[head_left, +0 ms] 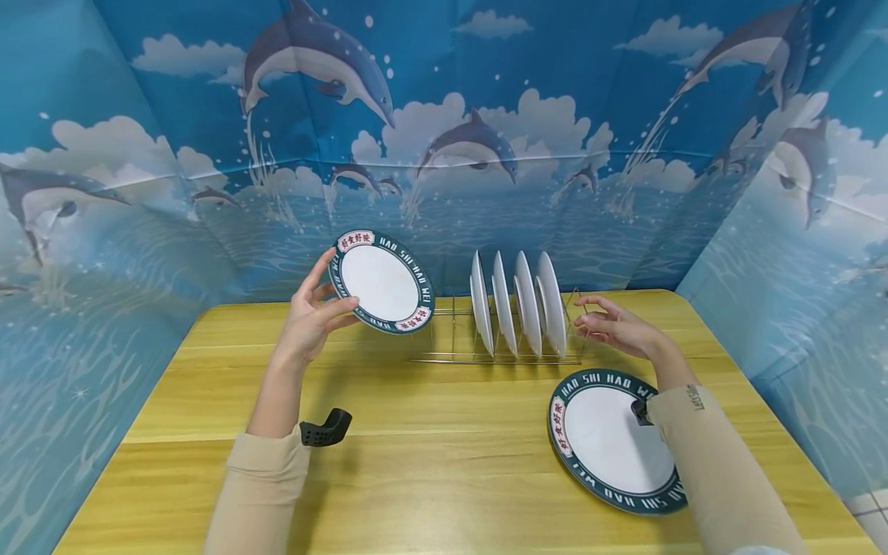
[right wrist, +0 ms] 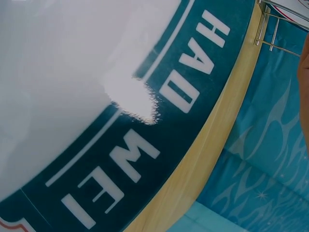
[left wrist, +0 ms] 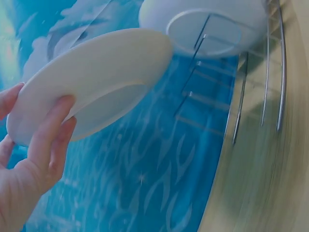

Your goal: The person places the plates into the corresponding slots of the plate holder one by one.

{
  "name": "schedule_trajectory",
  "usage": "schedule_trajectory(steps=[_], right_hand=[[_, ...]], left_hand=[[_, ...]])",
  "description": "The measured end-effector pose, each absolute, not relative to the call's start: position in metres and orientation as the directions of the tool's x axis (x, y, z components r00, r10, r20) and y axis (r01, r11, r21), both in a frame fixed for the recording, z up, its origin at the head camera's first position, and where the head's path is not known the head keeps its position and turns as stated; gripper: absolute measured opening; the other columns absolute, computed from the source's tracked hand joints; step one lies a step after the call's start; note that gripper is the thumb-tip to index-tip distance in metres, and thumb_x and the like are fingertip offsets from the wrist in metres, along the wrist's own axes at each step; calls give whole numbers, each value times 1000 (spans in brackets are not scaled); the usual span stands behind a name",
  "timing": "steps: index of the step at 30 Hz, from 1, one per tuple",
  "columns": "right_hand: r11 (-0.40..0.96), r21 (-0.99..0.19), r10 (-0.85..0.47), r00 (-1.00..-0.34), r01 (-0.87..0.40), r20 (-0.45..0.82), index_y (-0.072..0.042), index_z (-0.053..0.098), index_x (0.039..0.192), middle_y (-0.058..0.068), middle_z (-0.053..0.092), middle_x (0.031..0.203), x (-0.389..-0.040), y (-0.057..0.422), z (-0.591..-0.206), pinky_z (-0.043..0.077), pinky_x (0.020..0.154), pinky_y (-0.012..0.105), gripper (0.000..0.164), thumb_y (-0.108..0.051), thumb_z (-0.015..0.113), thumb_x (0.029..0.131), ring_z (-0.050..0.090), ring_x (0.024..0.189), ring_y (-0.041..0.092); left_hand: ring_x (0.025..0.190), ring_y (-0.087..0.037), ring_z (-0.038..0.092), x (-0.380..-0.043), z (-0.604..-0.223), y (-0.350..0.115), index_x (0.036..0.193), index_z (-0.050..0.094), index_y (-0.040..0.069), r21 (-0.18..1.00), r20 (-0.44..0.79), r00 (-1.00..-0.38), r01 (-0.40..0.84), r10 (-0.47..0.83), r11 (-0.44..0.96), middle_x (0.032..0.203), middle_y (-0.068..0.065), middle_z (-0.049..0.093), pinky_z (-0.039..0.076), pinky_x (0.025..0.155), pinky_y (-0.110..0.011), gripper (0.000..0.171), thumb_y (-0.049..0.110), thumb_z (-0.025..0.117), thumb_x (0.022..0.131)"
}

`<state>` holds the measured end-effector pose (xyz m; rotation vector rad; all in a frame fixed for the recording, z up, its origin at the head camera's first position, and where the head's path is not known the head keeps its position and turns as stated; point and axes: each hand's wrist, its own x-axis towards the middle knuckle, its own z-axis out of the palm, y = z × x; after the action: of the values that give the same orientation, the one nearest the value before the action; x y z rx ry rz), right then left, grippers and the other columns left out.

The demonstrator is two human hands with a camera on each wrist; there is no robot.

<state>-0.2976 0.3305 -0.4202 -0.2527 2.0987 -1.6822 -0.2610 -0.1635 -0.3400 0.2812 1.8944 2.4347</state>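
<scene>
My left hand [head_left: 310, 317] holds a white plate [head_left: 380, 281] with a dark green lettered rim, tilted above the table. The thumb lies on the plate's face and the fingers [left wrist: 46, 140] support its white underside. At the right end of a wire dish rack [head_left: 444, 359], my right hand [head_left: 617, 327] has its fingers bent about the end wire. Several white plates [head_left: 529, 304] stand on edge in the rack's right part. A larger green-rimmed plate [head_left: 610, 439] lies face up below the right forearm, which covers part of it.
The rack stands along the back of the wooden table [head_left: 430, 462], close to a blue dolphin-printed backdrop [head_left: 444, 216]. This cloth also rises on both sides. A black wrist camera mount [head_left: 326, 428] juts out from the left sleeve.
</scene>
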Motion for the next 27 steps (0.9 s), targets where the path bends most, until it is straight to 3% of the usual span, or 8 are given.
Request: schedule_trajectory(steps=[5, 12, 18, 27], right_hand=[[252, -959, -399, -890, 126, -222, -16, 28, 135, 7, 54, 112, -297, 330, -420, 42, 94, 33, 42, -25, 45, 97, 52, 104, 16], [259, -958, -398, -891, 120, -220, -14, 27, 136, 7, 53, 112, -297, 330, -421, 42, 94, 33, 45, -27, 45, 96, 52, 105, 17], [256, -960, -407, -889, 112, -212, -14, 26, 136, 10, 52, 115, -299, 330, -422, 42, 94, 34, 48, -28, 47, 96, 51, 106, 19], [251, -961, -408, -888, 115, -212, -16, 28, 135, 10, 52, 114, -298, 330, -421, 42, 92, 32, 45, -28, 46, 96, 52, 105, 17]], left_hand=[[85, -16, 57, -266, -336, -139, 143, 29, 31, 974, 115, -976, 74, 186, -213, 110, -10, 37, 55, 75, -38, 80, -7, 61, 82], [83, -16, 57, -272, -338, -110, 143, 30, 30, 981, 149, -956, 111, 254, -160, 111, -12, 41, 50, 79, -50, 79, -8, 62, 81], [85, -18, 55, -273, -340, -90, 143, 31, 27, 980, 195, -938, 196, 288, -25, 113, -17, 42, 54, 73, -45, 78, -3, 66, 80], [94, -30, 56, -275, -342, -66, 143, 33, 26, 965, 194, -925, 239, 325, 104, 119, -19, 42, 57, 65, -36, 75, 2, 68, 80]])
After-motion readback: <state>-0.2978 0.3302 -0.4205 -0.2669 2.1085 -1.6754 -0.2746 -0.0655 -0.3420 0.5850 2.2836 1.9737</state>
